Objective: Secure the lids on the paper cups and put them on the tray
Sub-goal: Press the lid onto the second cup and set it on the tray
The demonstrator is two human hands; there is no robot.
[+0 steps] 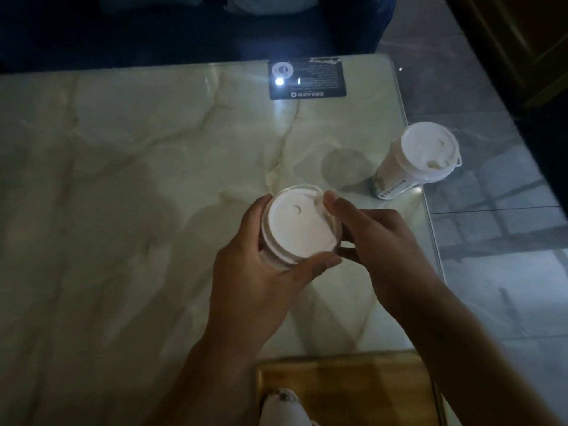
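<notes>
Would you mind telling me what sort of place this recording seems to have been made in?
Probably a dimly lit cafe or drinks shop, though a home is possible. A marble-look table holds lidded takeaway paper cups, a wooden serving tray sits at the near edge, and a black printed card lies on the far side.

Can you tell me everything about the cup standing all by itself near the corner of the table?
The far cup is a tall paper cup, pale with small print near its base. A white plastic lid covers it, with a small hole, a sip opening and a tab sticking out at the right. It stands upright by the table's right edge, and neither hand touches it.
</notes>
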